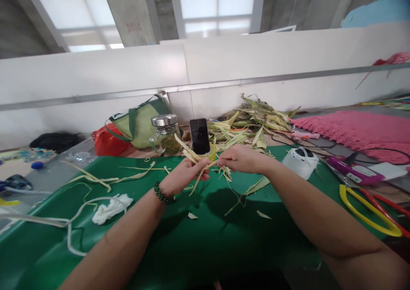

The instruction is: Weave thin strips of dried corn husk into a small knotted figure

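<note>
My left hand [187,175], with a green bead bracelet on the wrist, is closed on pale corn husk strips [191,154]. Their ends stick out above the fingers and hang below them. Beside it on the right, my right hand [237,158] is closed, its fingertips pinching what looks like the end of a husk strip that runs across from the left hand. Just behind the hands a black phone [199,136] stands upright on a yellow-green holder [211,152]. Husk scraps [226,172] lie under the right hand on the green cloth [192,247].
A heap of corn husks [256,115] lies at the back. Left of the phone stand a glass jar [168,140] and a green bag [141,125]. White tissue [112,209] and a white cord lie at left; scissors [368,217] and a purple device [354,170] at right.
</note>
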`<state>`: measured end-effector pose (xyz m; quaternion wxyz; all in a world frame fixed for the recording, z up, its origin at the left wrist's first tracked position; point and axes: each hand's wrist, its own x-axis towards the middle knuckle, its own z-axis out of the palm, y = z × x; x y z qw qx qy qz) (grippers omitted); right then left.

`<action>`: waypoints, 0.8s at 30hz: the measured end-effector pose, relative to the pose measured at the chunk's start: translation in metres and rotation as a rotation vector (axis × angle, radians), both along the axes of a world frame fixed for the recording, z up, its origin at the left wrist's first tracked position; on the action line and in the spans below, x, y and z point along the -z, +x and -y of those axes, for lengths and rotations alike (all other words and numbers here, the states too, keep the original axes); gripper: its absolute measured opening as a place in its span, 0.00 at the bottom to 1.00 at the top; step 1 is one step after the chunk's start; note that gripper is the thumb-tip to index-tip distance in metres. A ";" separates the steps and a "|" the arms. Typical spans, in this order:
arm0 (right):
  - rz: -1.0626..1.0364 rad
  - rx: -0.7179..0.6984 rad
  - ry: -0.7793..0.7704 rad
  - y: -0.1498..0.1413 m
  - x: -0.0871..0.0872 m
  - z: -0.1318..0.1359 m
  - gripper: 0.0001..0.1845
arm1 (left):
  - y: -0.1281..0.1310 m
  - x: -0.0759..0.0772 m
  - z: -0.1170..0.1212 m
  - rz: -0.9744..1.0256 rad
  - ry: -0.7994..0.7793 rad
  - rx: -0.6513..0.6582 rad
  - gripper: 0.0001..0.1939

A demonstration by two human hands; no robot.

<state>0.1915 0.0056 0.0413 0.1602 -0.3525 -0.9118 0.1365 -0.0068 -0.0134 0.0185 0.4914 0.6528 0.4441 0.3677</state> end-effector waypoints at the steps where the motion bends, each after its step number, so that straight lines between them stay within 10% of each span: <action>1: -0.019 -0.017 -0.012 0.000 0.000 0.000 0.21 | 0.000 0.001 0.000 0.005 -0.023 0.009 0.19; 11: -0.063 -0.068 -0.231 0.007 -0.001 -0.006 0.20 | -0.006 -0.004 0.001 -0.111 -0.005 0.075 0.12; 19: -0.337 0.225 0.714 0.000 0.008 0.000 0.13 | -0.002 0.001 0.000 0.365 -0.363 0.083 0.12; 24: -0.201 0.313 0.445 -0.020 0.016 0.020 0.28 | 0.001 0.003 0.000 0.436 -0.172 -0.009 0.16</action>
